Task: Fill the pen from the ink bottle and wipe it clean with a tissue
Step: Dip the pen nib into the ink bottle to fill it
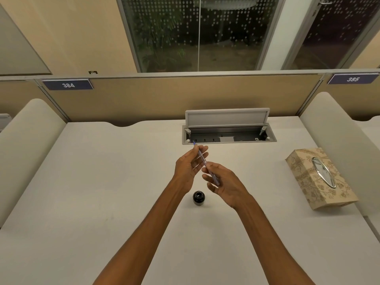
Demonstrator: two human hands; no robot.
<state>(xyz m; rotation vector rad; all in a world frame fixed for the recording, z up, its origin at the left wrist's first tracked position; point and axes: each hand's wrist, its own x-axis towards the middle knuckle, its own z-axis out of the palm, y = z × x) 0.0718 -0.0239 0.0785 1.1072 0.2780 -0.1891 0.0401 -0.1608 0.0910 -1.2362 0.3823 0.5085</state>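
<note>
I pinch the slim blue translucent pen [205, 163] between my left hand [188, 165] and right hand [223, 182], raised over the small open dark glass ink bottle [198, 198], ready to dip.

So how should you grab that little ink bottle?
Hold the ink bottle around its round dark body, coming in from the side. Its mouth on top looks uncapped and it stands upright on the desk, so a grip from above would probably block the opening or tip it. A side hold low down should keep it steady.

Ink bottle [198, 198] betw. forearms.
</note>
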